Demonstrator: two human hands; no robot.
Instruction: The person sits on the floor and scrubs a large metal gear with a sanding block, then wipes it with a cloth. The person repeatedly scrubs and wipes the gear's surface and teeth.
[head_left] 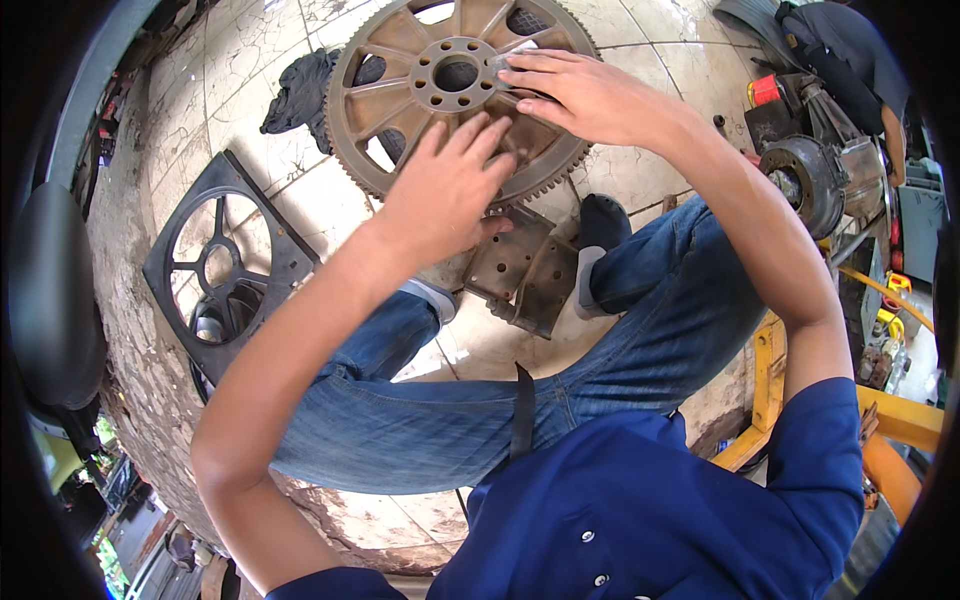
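Floor (240, 65) is cracked pale tile; co-worker (860, 65) far right. Left hand (448, 190) loosely spread, right hand (590, 95) flattish over toothed wheel (385, 108); can't tell right's grip.

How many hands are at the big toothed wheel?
2: the left hand over the near part of the toothed wheel, and the right hand over its right side. No other hand shows there.

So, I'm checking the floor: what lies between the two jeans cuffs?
The head view shows a brown metal piece with holes between the left cuff and right cuff.
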